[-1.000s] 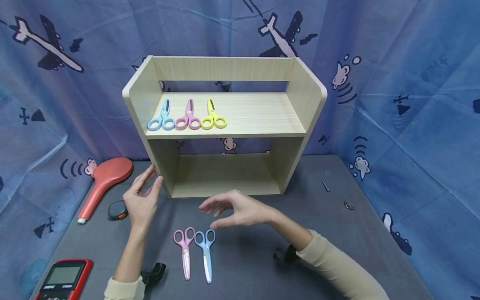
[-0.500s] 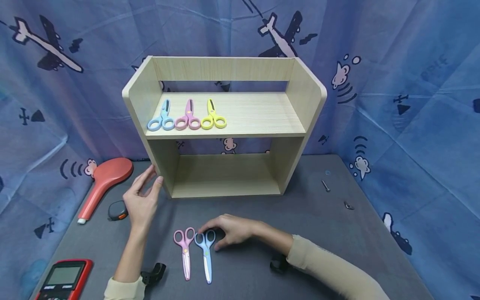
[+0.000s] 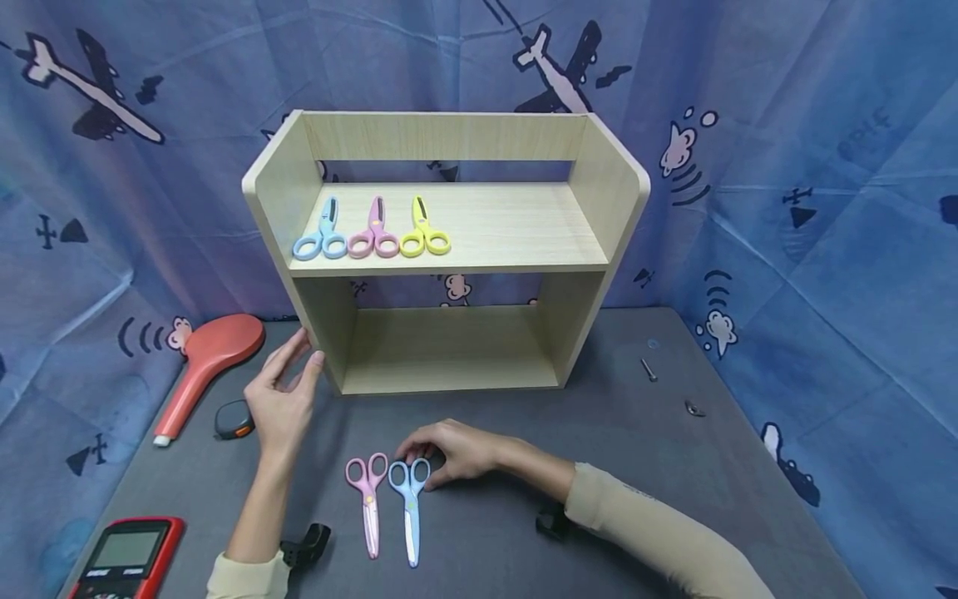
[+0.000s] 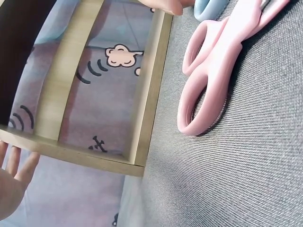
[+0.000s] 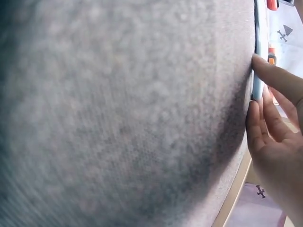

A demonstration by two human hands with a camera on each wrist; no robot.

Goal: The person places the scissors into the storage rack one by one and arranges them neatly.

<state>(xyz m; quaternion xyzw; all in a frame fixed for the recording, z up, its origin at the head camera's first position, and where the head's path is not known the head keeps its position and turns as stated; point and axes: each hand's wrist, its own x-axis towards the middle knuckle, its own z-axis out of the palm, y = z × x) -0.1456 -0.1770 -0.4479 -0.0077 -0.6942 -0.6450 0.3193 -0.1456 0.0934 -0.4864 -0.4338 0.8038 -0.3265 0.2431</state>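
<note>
1. The right hand (image 3: 458, 449) pinches the handle loops of the blue-handled scissors (image 3: 411, 503), thumb and fingers closed narrowly; they lie on the table (image 3: 479, 541), blades toward 6 o'clock.
2. Just beside them, at 9 o'clock, lie the pink-handled scissors (image 3: 369, 497).
3. At 12 o'clock stands the wooden shelf unit (image 3: 449, 136); the left hand (image 3: 283, 408) touches its side panel near 7 o'clock, fingers fairly straight, thumb spread apart.
4. On its upper board lie light-blue scissors (image 3: 327, 225), pink scissors (image 3: 375, 226) and yellow scissors (image 3: 423, 226), blades toward 12 o'clock.
5. From the pinched pair, a tape measure (image 3: 234, 420) lies at 10 o'clock, a screw (image 3: 649, 370) at 2.
</note>
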